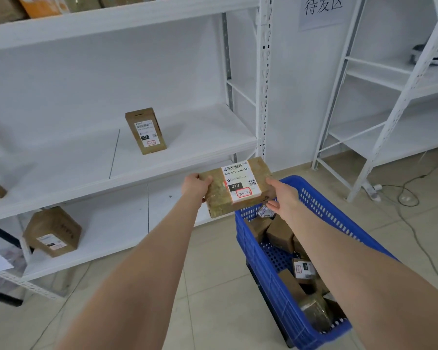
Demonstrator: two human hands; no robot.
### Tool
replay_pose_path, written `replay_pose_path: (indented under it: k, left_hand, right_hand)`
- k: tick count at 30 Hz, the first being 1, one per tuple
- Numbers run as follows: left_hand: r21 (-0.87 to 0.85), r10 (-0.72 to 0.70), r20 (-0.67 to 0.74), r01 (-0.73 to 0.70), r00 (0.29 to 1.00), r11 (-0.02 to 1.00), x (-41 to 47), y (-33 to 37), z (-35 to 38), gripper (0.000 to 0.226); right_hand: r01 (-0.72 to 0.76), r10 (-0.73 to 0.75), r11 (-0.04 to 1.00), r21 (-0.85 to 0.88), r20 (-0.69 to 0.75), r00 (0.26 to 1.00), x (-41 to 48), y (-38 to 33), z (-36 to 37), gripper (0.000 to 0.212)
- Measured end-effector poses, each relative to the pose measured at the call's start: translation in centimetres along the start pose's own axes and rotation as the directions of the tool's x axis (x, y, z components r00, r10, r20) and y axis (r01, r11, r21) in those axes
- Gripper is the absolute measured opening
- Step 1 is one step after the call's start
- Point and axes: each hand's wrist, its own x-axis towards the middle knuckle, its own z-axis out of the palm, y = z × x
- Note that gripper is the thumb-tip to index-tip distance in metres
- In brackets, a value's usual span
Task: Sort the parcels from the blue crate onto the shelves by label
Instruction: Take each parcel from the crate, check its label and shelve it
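Parcel point(234, 188), flat, rectangular, brown cardboard wrapped in clear tape, held level in the air just right of the view's centre, in front of the white metal shelving unit point(187, 137) and over the far corner of the crate. Its white shipping label point(239, 181) faces up: barcode, printed "010-010-L30-551", a black "010" block, and handwritten "3-3-3" in a red frame. Left hand point(196, 186): grips the parcel's 9 o'clock end, thumb on top, fingers curled beneath. Right hand point(282, 195): grips the 3 o'clock end, thumb along the top edge, fingers under. Blue perforated plastic crate point(263, 269): on the pale tiled floor point(213, 286) at 5 o'clock of the view, holding a loose jumble of small brown cardboard parcels point(280, 234), some with labels showing. Tall brown labelled carton point(146, 131): upright on the middle shelf, at 10 o'clock of the held parcel and well apart from it; its red-framed marking is too small to read. Squat brown labelled box point(52, 231): tilted on the bottom shelf, at 8 o'clock of the view. Further cartons point(41, 6): on the top shelf, at 11 o'clock. White paper sign point(323, 8) with printed characters: on the wall at 1 o'clock. Second white metal rack point(390, 122): at 2 o'clock, with white cable point(410, 198) trailing on the floor beside its foot.
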Motion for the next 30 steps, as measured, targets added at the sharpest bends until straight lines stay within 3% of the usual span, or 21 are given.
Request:
replay_pose_path:
  k: [4,9,15,17,20,26,30]
  left_hand:
    - [0.043,0.01,-0.024,-0.009,1.0,0.999,0.8,-0.7,-1.8,0.019]
    - [0.079,0.038,-0.072,-0.032,0.997,0.996,2.5,-1.7,-5.4,0.018]
    - [0.09,0.032,-0.138,-0.02,0.99,0.996,5.0,-3.3,-10.9,0.018]
    - [0.087,0.038,-0.174,-0.023,0.984,0.996,5.9,-4.2,-12.7,0.028]
    - [0.105,0.034,-0.211,-0.012,0.977,0.994,6.9,-5.4,-15.6,0.037]
    - [0.041,-0.01,-0.283,0.022,0.959,0.999,8.9,-7.0,-21.8,0.024]
    - [0.007,-0.054,-0.349,0.06,0.935,0.998,10.9,-7.9,-26.5,0.036]
  right_hand:
    - [0.008,-0.016,0.995,-0.101,-0.082,0.997,0.3,0.7,1.7,0.033]
    - [0.001,-0.018,0.98,-0.198,-0.084,0.996,0.9,2.7,5.1,0.043]
    - [0.061,-0.075,0.958,-0.279,-0.039,0.996,1.2,5.1,11.2,0.028]
    - [0.078,-0.085,0.955,-0.287,-0.011,0.996,1.0,6.0,13.3,0.023]
    - [0.101,-0.094,0.944,-0.314,0.036,0.995,0.8,7.4,16.3,0.027]
    - [0.101,-0.061,0.928,-0.36,0.12,0.991,0.7,8.9,23.6,0.044]
    - [0.116,-0.045,0.925,-0.362,0.197,0.979,1.0,10.4,29.4,0.038]
